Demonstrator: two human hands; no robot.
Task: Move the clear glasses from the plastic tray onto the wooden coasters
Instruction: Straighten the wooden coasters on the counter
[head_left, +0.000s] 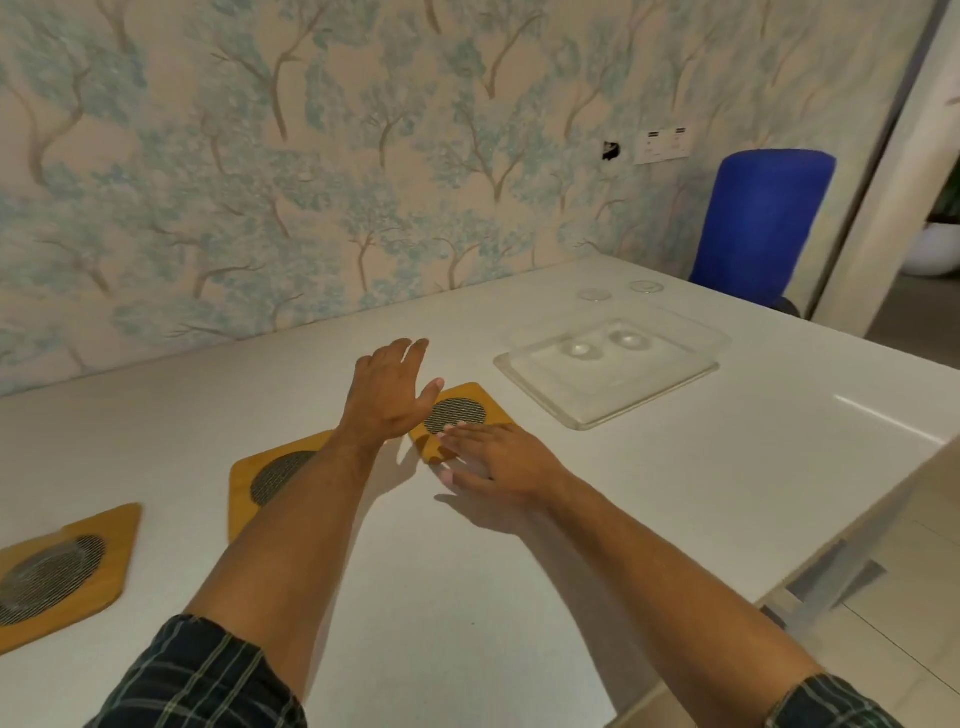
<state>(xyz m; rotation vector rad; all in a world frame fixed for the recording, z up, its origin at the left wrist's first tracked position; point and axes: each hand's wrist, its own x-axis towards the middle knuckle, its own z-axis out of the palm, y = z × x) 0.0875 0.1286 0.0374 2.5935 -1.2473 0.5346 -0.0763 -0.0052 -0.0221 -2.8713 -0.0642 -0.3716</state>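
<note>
Three wooden coasters with dark mesh centres lie on the white table: one on the right (470, 402), one in the middle (270, 475) partly under my left forearm, and one at the left (98, 561). A clear plastic tray (587, 418) sits to the right of them, holding two clear glasses (579, 349) (628, 339) that show as faint round shapes. My left hand (392, 395) hovers with fingers spread just left of the right coaster and holds nothing. My right hand (491, 460) lies flat, fingertips on that coaster's near edge, also with nothing in it.
Two small clear round items (595, 294) (647, 286) rest on the table behind the tray. A blue chair back (763, 223) stands past the far right corner. The wallpapered wall borders the table's back, and the table edge (857, 519) drops off to the right.
</note>
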